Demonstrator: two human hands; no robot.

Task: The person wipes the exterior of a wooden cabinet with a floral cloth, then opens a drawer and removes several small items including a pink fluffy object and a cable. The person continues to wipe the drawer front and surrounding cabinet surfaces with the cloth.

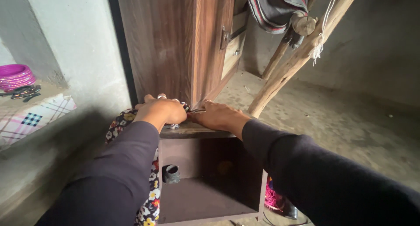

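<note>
- Down low, both hands meet on the top edge of a small open wooden box (192, 130) at the foot of a brown cupboard (175, 42).
- Left hand (161, 110) is clenched over a small dark-and-silver object (186, 107), which I can't make out.
- Right hand (218, 116) lies flat, fingers touching that object.
- Floral cloth (151, 195) hangs beside the box.
</note>
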